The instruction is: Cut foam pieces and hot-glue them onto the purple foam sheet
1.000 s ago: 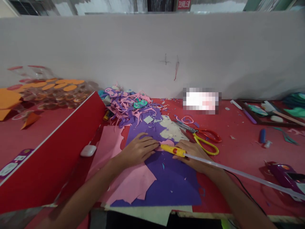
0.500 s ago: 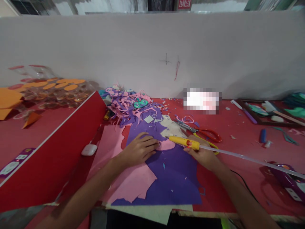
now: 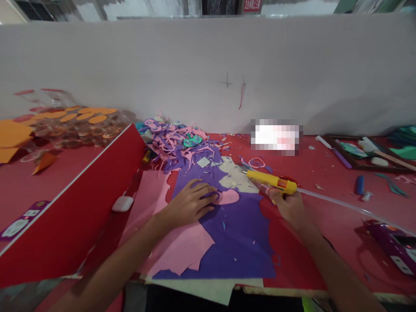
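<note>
My left hand [image 3: 191, 201] lies palm down with fingers stretched out, over pink sheet material [image 3: 178, 249] and a purple sheet [image 3: 240, 242]. Its fingertips touch the left end of a small rounded pink cutout [image 3: 229, 197] with a purple rim, lying on the purple sheet. In my right hand [image 3: 290, 210] is a yellow hot glue gun [image 3: 268, 180], its metal nozzle pointing left above a cream scrap [image 3: 235, 175]. A long clear glue stick [image 3: 331, 203] sticks out of the gun's rear. Scissors lie beneath the gun, mostly hidden by it.
Tangled pink and purple offcuts [image 3: 182, 145] are heaped at the back. A red divider [image 3: 84, 199] stands at left, beside a white case [image 3: 122, 203]. Clear cups with orange discs [image 3: 84, 113] sit beyond. At right are a dark tray [image 3: 383, 169] and a purple device [image 3: 390, 242].
My right hand has moved the glue gun right and slightly away, off the pink cutout, which is now uncovered. The left hand has stayed where it was.
</note>
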